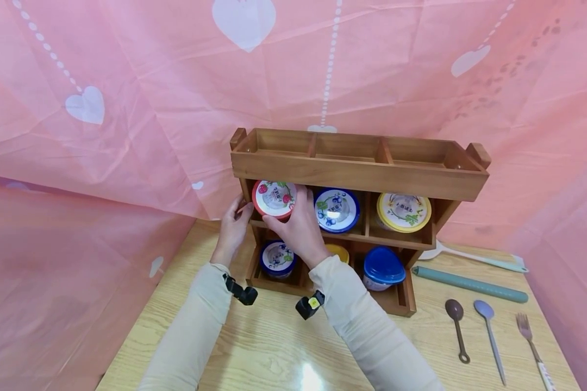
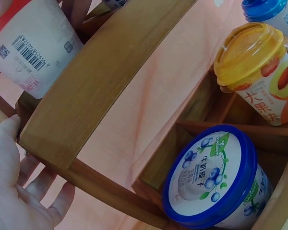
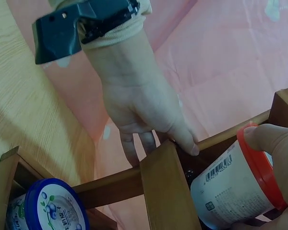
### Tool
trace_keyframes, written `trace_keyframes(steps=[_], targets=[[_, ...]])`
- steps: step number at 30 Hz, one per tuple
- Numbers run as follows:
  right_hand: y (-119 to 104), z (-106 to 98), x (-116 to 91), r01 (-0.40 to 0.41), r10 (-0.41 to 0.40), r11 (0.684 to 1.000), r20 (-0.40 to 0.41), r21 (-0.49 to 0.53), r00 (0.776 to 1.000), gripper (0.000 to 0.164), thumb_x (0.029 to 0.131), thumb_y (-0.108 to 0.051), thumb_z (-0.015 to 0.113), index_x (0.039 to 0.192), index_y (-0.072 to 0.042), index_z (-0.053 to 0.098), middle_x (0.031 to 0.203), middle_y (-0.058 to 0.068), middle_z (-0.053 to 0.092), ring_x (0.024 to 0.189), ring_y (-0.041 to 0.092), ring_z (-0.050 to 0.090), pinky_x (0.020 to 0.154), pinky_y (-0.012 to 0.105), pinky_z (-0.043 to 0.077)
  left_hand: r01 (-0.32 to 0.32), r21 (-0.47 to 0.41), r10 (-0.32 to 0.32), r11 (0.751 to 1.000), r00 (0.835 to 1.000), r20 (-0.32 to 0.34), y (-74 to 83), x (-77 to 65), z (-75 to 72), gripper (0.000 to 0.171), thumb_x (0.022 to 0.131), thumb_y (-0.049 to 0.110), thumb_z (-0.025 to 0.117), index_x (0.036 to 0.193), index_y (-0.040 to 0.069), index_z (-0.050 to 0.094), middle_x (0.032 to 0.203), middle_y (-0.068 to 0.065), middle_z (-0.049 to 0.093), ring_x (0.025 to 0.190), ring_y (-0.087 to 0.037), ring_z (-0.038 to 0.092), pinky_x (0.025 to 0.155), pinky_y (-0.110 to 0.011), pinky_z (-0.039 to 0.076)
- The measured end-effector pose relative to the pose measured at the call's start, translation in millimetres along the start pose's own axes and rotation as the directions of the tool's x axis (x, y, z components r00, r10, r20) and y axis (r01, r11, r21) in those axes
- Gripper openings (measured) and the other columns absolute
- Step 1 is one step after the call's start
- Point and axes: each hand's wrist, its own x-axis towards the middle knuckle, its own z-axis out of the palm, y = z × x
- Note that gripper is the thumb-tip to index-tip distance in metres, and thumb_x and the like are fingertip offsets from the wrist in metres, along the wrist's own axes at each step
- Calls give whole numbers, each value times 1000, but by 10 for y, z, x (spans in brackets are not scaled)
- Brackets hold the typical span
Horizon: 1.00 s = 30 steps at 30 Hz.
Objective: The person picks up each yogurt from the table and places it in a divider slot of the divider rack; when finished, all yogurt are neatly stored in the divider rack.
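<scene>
My right hand point(image 1: 303, 231) grips a red-lidded tub point(image 1: 274, 196) with strawberries on its lid, at the left end of the middle tier of a wooden rack point(image 1: 357, 172). The right wrist view shows the thumb on the tub's red rim and its white, barcoded side tilted. My left hand point(image 1: 231, 232) holds the rack's left side, thumb on one face and fingers around the back. Right of the red tub, a blue-lidded blueberry tub point(image 1: 336, 210) and a yellow-lidded tub point(image 1: 404, 212) sit in the same tier.
The bottom tier holds a smaller blueberry tub point(image 1: 278, 257), a yellow-lidded cup point(image 2: 252, 55) and a blue-lidded cup point(image 1: 383, 266). To the right lie a spatula point(image 1: 479, 257), a green rod point(image 1: 469, 284), a brown spoon point(image 1: 455, 310), a grey-blue spoon point(image 1: 485, 311) and a fork point(image 1: 532, 342). Pink cloth hangs behind.
</scene>
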Motion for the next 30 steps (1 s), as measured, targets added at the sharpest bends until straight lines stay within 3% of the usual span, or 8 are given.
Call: trace_keyframes(steps=[22,30], targets=[[173,185,125,-69,70,996,29,-59,997,98,85,-31,79,155,-20,11,150,13,28,137,30,39,113,45,38,-22,-8,22,1000,1000,-7,-18,15,-6,56,102,36,52,153,20,36,150,-10,45,138,-26,44,116,-40,36],[184,217,124,-56,57,997,23,-54,998,99,85,-30,79,155,-19,11,151,14,28,138,30,38,113,45,38,-30,-11,30,999,1000,-7,-15,14,-3,54,102,34,52,153,22,38,149,-9,46,138,-26,44,116,-41,37]])
